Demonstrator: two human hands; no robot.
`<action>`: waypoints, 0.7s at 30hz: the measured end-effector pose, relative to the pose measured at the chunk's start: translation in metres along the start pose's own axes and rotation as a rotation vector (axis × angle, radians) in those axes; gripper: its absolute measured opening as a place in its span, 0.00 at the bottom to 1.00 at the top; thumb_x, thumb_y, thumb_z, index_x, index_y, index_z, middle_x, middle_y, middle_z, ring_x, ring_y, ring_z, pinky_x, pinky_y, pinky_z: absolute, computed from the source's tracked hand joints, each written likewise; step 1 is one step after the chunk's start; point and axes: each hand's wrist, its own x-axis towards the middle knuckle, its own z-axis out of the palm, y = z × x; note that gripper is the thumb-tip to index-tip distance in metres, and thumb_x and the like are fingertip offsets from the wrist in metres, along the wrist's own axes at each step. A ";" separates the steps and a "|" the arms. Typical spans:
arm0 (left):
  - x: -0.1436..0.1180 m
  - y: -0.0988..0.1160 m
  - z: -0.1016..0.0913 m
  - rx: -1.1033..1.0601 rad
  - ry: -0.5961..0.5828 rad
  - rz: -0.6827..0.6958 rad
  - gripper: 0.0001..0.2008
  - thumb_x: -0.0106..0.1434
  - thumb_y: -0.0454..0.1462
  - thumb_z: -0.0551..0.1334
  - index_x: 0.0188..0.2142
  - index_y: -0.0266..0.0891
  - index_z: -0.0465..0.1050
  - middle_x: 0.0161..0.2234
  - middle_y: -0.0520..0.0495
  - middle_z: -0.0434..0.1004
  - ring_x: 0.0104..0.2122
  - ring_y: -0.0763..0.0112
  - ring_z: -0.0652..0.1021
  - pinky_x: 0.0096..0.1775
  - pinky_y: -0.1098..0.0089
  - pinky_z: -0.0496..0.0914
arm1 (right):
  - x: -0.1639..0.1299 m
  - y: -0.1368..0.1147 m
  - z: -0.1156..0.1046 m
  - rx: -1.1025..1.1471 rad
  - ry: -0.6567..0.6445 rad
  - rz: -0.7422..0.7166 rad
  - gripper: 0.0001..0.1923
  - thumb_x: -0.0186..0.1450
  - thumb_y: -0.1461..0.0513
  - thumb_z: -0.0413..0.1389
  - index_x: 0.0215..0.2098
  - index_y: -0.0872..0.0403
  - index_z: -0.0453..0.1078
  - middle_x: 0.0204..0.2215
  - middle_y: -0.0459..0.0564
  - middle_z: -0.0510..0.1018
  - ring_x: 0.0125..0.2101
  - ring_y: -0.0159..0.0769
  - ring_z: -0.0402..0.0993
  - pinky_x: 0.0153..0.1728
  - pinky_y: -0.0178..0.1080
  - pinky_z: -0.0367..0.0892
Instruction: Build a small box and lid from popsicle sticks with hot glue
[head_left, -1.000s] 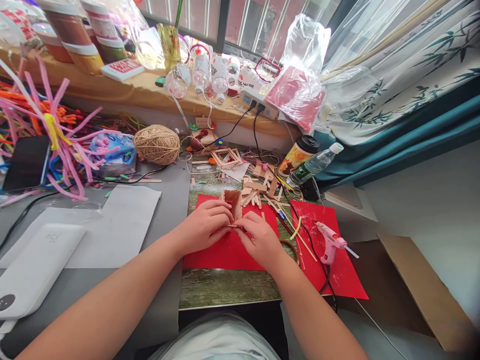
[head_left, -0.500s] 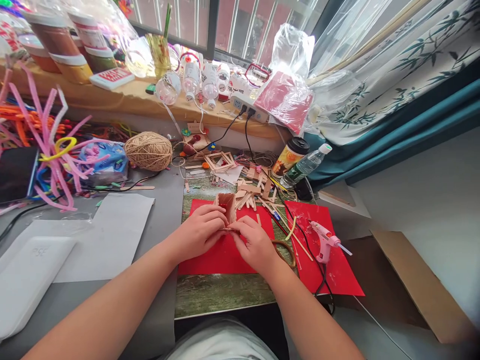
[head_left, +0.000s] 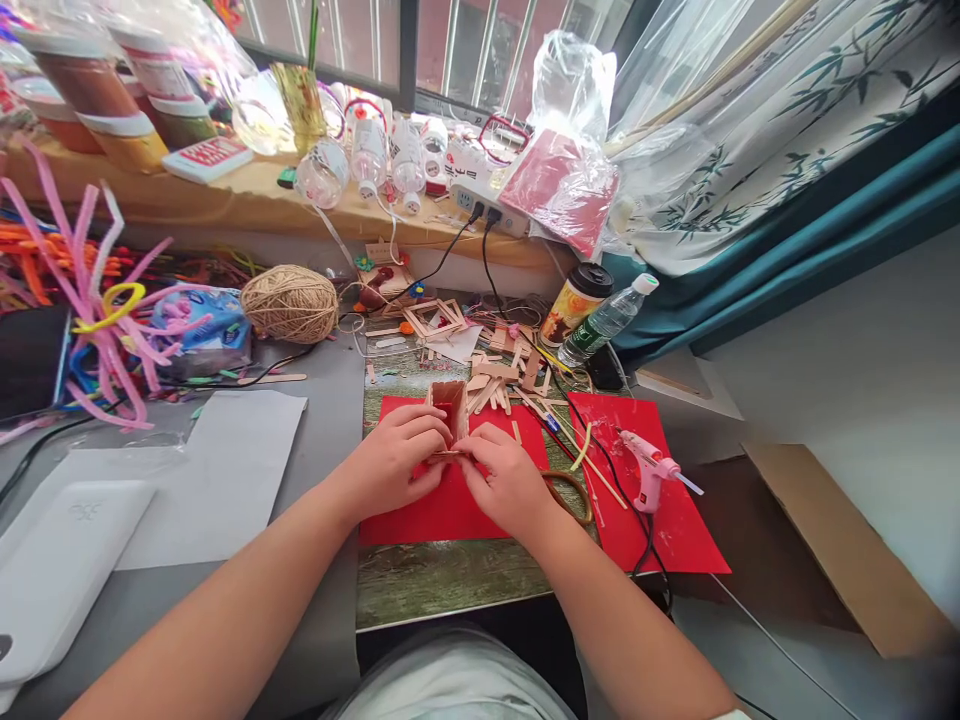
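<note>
Both your hands are together at the near side of a small, open box of pale brown wooden strips (head_left: 448, 393), which stands on a bright red rectangular sheet (head_left: 450, 522) on the dark green, wood-grained table (head_left: 450, 592). Some red shows inside the box. Your left hand (head_left: 405, 452) has its grip clamped, thumb against fingers, on a flat, thin wooden piece (head_left: 448, 455) at the box's near edge, its fingers lying along the box's left side. Your right hand (head_left: 504, 482) pinches the same piece from the other end, just beside the box's right wall. Whether that piece is joined to the box you cannot tell, as your fingers cover its ends.

Just beyond the box lies a loose heap of flat, pale wooden craft sticks (head_left: 491, 390). A brown, ring-shaped loop (head_left: 589, 500) sits just beside your right wrist, partly hidden by it. Farther to your right, a pink glue gun (head_left: 651, 470) rests on a second bright red sheet (head_left: 686, 545). Beyond the sticks, a clear plastic bottle with a green label (head_left: 606, 322) leans next to a patterned, black-lidded cup (head_left: 574, 308). Well to your left are a round ball of brown twine (head_left: 290, 303) and a white paper sheet (head_left: 236, 470).
</note>
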 end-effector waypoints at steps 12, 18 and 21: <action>0.000 -0.002 0.000 -0.053 0.006 0.009 0.07 0.66 0.29 0.61 0.40 0.42 0.74 0.44 0.45 0.81 0.56 0.58 0.75 0.61 0.54 0.69 | -0.002 -0.001 0.003 -0.013 0.037 0.012 0.08 0.72 0.68 0.54 0.44 0.52 0.74 0.36 0.51 0.73 0.39 0.41 0.72 0.43 0.42 0.70; 0.001 -0.002 -0.001 -0.051 0.009 -0.001 0.06 0.66 0.31 0.62 0.40 0.42 0.74 0.43 0.45 0.82 0.55 0.58 0.76 0.61 0.54 0.69 | -0.003 0.001 0.004 -0.022 0.031 0.011 0.08 0.73 0.68 0.54 0.45 0.52 0.75 0.36 0.51 0.73 0.39 0.41 0.72 0.43 0.42 0.71; 0.002 -0.001 0.000 -0.041 0.007 0.001 0.06 0.67 0.31 0.61 0.40 0.43 0.75 0.44 0.46 0.82 0.55 0.59 0.76 0.61 0.55 0.69 | -0.006 0.004 0.007 -0.021 0.062 -0.007 0.11 0.73 0.68 0.53 0.49 0.51 0.74 0.39 0.52 0.75 0.41 0.42 0.73 0.45 0.44 0.72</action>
